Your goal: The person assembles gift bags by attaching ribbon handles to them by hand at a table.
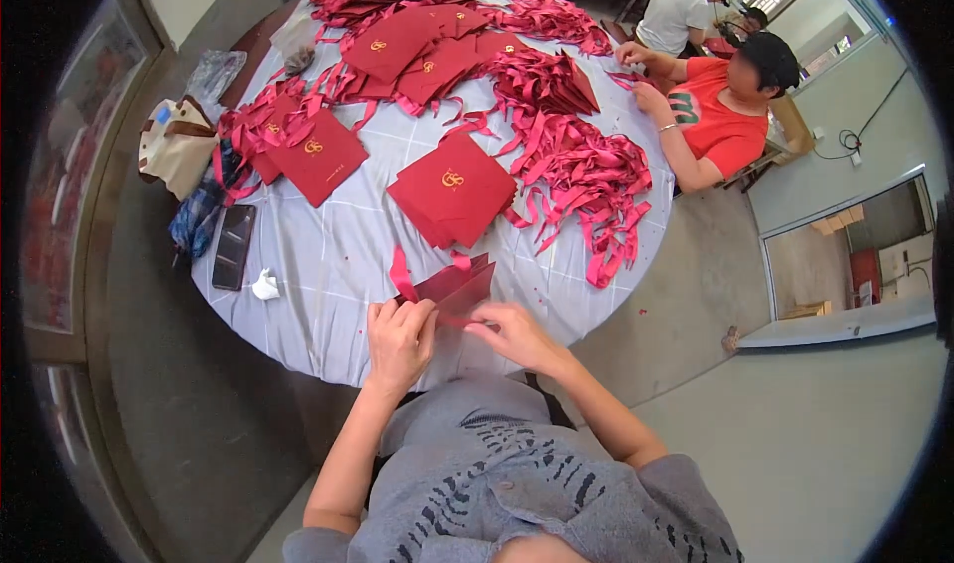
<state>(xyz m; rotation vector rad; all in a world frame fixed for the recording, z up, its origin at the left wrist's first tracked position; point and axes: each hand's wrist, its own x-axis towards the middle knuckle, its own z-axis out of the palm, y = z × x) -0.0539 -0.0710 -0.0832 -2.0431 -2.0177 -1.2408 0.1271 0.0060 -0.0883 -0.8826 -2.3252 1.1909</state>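
Observation:
Close to the table's near edge, my two hands work on a dark red paper gift bag (459,287) that stands partly opened. My left hand (400,342) is closed on the bag's near left side, beside a pink-red ribbon loop (400,273) that sticks up. With thumb and fingers pinched, my right hand (519,336) holds a short stretch of ribbon (455,321) at the bag's near edge. Just beyond lies a stack of flat red bags (452,190) with gold emblems. My fingers hide part of the ribbon and the bag's rim.
A tangled heap of ribbons (596,190) lies to the right, with more bags (397,46) at the back. On the left are bags (316,158), a phone (233,248), a crumpled tissue (265,285) and a cream pouch (179,151). A co-worker in red (720,116) handles ribbon at the far right.

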